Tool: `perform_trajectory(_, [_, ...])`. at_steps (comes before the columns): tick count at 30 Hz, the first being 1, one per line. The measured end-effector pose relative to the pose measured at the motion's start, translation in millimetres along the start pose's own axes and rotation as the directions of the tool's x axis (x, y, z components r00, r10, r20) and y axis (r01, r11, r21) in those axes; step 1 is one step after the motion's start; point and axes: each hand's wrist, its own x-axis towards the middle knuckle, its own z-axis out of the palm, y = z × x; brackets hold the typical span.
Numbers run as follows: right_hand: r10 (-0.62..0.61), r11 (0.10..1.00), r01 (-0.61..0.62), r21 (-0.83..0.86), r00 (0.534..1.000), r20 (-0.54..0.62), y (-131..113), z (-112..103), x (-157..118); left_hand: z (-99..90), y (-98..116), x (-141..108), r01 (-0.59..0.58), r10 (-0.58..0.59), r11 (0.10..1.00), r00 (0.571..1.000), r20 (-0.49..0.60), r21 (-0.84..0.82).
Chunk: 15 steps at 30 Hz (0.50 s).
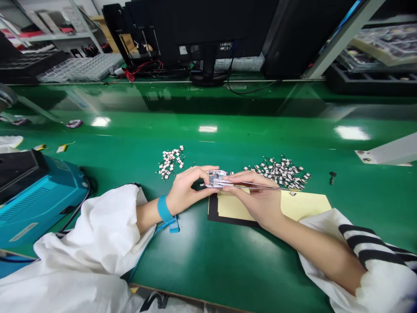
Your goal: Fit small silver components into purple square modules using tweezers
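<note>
My left hand (pixel 186 186), with a blue strap (pixel 165 209) round its wrist, grips a small circuit board (pixel 215 177) between thumb and fingers. From the other side my right hand (pixel 262 198) comes in, its fingers closed on thin metal tweezers (pixel 259 186). The tweezer tips are hidden near the board, so I cannot tell whether they grip a part. Beyond my left hand lies a small pile of white parts with short dark leads (pixel 170 163). A larger pile of similar parts (pixel 282 174) lies behind my right hand.
A yellow sheet on a black backing (pixel 308 206) lies under my right hand. On the left stands a blue and black machine (pixel 48 200). A small black piece (pixel 332 177) and a metal bracket (pixel 384 152) are at right. A monitor (pixel 211 26) stands at the back.
</note>
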Motion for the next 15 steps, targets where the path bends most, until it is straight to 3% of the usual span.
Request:
perform_trajectory(4, [0.018, 0.999, -0.017, 0.05, 0.999, -0.027, -1.3, 0.2, 0.3, -0.2, 0.9, -0.1, -0.036, 0.036, 0.999, 0.999, -0.012, 0.032])
perform_trajectory(10, [0.021, 0.993, -0.028, 0.117, 0.998, 0.063, -3.9, -3.4, 5.4, -0.7, -0.4, -1.0, -0.076, 0.076, 0.996, 0.997, -0.01, 0.041])
perform_trajectory(15, [0.015, 0.997, -0.022, 0.074, 0.996, 0.091, -2.8, -4.1, 7.4, -1.0, -1.3, -0.7, -0.097, 0.099, 0.992, 0.995, -0.014, 0.078])
